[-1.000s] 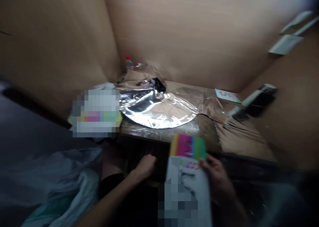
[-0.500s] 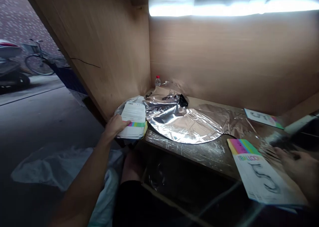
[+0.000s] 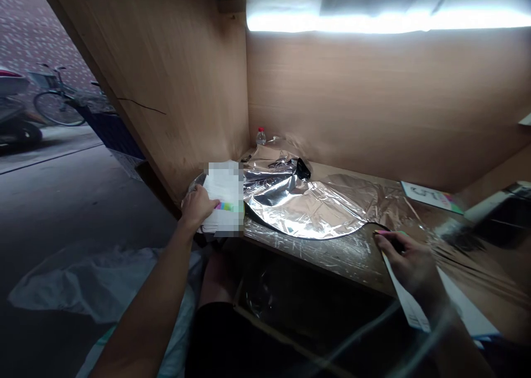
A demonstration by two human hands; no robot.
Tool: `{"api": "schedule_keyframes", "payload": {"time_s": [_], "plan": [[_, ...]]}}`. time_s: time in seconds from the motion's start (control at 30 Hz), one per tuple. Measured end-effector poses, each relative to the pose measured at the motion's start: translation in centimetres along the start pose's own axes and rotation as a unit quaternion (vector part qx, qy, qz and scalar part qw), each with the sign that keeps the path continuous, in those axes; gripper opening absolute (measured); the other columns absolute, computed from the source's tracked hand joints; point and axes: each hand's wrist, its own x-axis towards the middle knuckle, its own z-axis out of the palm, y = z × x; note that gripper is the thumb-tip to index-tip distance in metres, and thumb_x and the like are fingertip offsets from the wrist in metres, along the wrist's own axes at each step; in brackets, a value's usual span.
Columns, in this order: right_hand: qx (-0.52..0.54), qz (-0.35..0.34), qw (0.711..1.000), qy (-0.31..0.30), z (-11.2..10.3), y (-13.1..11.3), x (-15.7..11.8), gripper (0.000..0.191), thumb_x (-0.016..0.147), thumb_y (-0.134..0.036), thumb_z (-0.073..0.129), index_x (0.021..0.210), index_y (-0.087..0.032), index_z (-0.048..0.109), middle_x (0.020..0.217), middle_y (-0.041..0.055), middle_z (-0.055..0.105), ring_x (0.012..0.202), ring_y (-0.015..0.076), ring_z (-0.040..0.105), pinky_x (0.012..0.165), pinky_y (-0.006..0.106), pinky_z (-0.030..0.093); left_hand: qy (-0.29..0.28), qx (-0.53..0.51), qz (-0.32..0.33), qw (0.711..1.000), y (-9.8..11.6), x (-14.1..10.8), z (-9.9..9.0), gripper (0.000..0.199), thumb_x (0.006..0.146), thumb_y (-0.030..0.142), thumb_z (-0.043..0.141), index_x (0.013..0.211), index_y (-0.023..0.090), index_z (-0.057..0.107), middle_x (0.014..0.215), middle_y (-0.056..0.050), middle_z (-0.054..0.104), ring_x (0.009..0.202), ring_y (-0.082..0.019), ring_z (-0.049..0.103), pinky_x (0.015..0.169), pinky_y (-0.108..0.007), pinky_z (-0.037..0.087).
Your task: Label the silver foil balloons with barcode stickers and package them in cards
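Note:
At the left end of the table, my left hand [image 3: 198,206] grips a stack of white printed cards [image 3: 224,220] with a rainbow stripe, thumb on top; part of the stack is blurred out. My right hand [image 3: 409,264] reaches over a white balloon card [image 3: 468,306] at the right front edge. Its thumb and fingers close on the card's coloured top corner, and the hand and forearm cover much of its face. Between both hands lies a shiny foil sheet [image 3: 315,209] with a dark edge, crumpled at its back left.
A small red-capped bottle [image 3: 260,137] stands in the back left corner. Another card [image 3: 431,197] marked 5 lies at the back right, beside a dark blurred object [image 3: 504,218]. Wooden panels [image 3: 166,79] enclose the left and back. White plastic bags [image 3: 83,284] lie on the floor.
My right hand has moved left and up, from beside the balloon card onto its coloured top corner. My left hand stays on the stack of cards.

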Motion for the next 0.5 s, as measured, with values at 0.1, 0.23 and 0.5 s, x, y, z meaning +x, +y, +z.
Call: {"api": "schedule_keyframes", "payload": {"time_s": [0.1,0.23,0.5], "plan": [[0.007,-0.019,0.998,-0.053,1.7,-1.0,-0.3,0.041,0.089,-0.056,0.061,0.096,-0.018,0.073,0.089,0.0083,0.075,0.079,0.0245,0.068,0.069,0.033,0.048,0.022,0.001,0.004,1.000,0.4,-0.3,-0.6,0.067,0.076,0.046,0.073,0.124,0.005,0.053,0.120,-0.028,0.068,0.110,-0.042,0.066,0.089,-0.045,0.052],[0.008,-0.033,0.995,-0.093,2.7,-2.5,-0.7,0.039,0.092,-0.055,0.058,0.097,-0.019,0.073,0.089,0.0080,0.076,0.080,0.0250,0.068,0.068,0.032,0.048,0.019,0.001,0.005,1.000,0.4,-0.4,-1.3,0.066,0.074,0.047,0.075,0.122,0.006,0.055,0.116,-0.026,0.070,0.109,-0.042,0.066,0.088,-0.045,0.052],[0.008,-0.007,0.992,-0.129,3.3,-2.8,-2.1,0.044,0.092,-0.060,0.057,0.098,-0.019,0.072,0.078,0.0060,0.073,0.062,0.0219,0.062,0.056,0.031,0.043,0.051,0.012,0.031,0.998,1.8,-2.1,-2.1,0.055,0.081,0.043,0.072,0.121,0.009,0.055,0.123,-0.024,0.066,0.112,-0.040,0.064,0.091,-0.045,0.051]]}}
